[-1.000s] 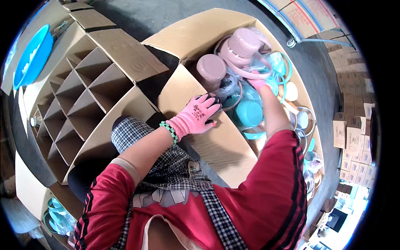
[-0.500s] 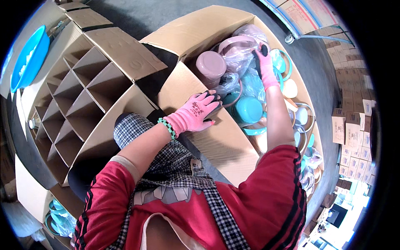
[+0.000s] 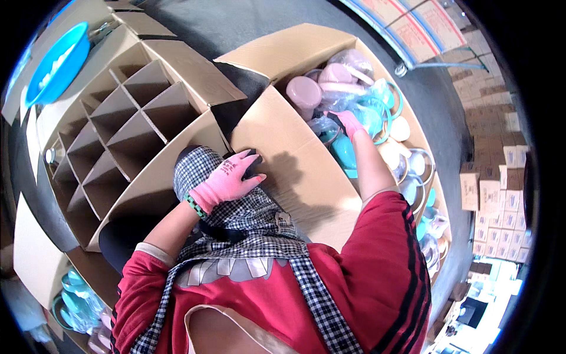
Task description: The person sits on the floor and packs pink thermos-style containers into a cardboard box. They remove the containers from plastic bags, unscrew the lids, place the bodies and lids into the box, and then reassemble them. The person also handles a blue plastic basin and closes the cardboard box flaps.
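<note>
The teal container [image 3: 344, 152] sat in the large cardboard box [image 3: 289, 168], at the side nearer the flap. The right hand [image 3: 346, 123], in a pink and black glove, reached down just beyond it into clear plastic wrapping [image 3: 322, 125]; its fingertips were hidden there, so I could not tell whether its grip was wide, narrow or holding anything. A pink container [image 3: 304, 92] stood just past that hand, and a cream container [image 3: 400, 128] lay toward the far side. The left hand [image 3: 233, 176], gloved alike, hung over the checked apron [image 3: 197, 168] near the box's flap, its grip loose with fingers spread. Farther left were a divided carton [image 3: 144, 183] and a blue basin [image 3: 75, 56]; stacked cartons [image 3: 501, 194] stood well apart at right.
</note>
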{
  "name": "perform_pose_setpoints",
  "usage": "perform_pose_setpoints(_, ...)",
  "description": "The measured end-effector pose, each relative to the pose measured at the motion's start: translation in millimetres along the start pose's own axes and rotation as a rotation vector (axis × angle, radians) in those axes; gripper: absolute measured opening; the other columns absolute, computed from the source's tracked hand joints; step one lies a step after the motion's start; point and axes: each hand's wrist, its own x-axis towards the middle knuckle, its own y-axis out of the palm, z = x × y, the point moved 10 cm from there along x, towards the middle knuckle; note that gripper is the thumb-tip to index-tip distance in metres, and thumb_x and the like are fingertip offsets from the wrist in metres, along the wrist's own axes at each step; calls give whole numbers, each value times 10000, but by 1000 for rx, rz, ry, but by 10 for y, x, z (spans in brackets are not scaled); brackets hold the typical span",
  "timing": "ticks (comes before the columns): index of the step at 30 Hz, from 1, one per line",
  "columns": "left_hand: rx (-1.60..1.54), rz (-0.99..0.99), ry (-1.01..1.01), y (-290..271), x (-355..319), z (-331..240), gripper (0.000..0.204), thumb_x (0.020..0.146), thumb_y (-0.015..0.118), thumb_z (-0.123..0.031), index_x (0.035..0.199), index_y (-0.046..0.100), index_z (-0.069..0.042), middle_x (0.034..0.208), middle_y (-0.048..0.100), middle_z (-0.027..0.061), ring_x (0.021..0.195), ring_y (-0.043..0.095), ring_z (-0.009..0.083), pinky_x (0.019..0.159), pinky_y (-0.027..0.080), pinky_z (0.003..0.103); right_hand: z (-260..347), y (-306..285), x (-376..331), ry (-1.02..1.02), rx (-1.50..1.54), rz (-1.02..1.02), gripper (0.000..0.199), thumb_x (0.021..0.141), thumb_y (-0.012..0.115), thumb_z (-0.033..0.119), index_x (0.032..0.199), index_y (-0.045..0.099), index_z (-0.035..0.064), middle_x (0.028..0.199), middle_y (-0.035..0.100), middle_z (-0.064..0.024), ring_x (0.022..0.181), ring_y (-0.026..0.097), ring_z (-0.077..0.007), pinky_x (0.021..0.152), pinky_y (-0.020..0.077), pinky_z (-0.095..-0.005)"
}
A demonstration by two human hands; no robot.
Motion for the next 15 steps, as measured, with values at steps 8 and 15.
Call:
perform_pose_setpoints(8,-124,-88,84,-273,-331,-370,313,772,575,-121,1038,509,31,1075,525,176,1005,508,322,870,408,351,-442,140,298,127,685,262,167,772,621,229,858,588,90,722,544,-2,630,515,-144,625,440,-245)
perform_pose_setpoints(15,-86,-114,136,-379,-562,-410,292,785,560,-115,1033,510,30,1055,524,177,973,512,327,841,419,363,312,528,104,-6,1116,122,114,807,492,132,825,483,19,707,518,-102,656,511,-230,652,472,-333)
